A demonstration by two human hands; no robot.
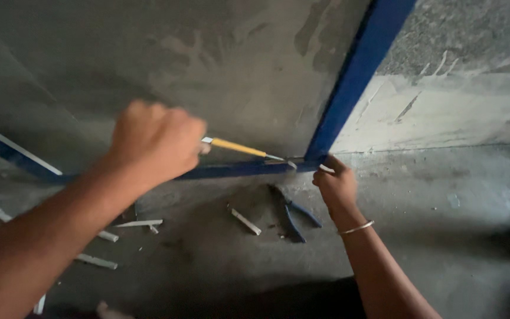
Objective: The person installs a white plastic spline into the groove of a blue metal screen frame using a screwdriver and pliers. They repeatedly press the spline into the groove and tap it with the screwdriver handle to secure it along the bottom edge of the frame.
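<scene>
Blue-handled metal pliers (295, 217) lay on the grey concrete floor (444, 236). Short pale strip offcuts (140, 223) lay scattered well to their left.

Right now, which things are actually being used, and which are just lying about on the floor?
In use: left hand gripping the yellow-shafted tool; right hand at the blue frame corner.
Lying about: blue-handled pliers; white strip offcuts.
</scene>
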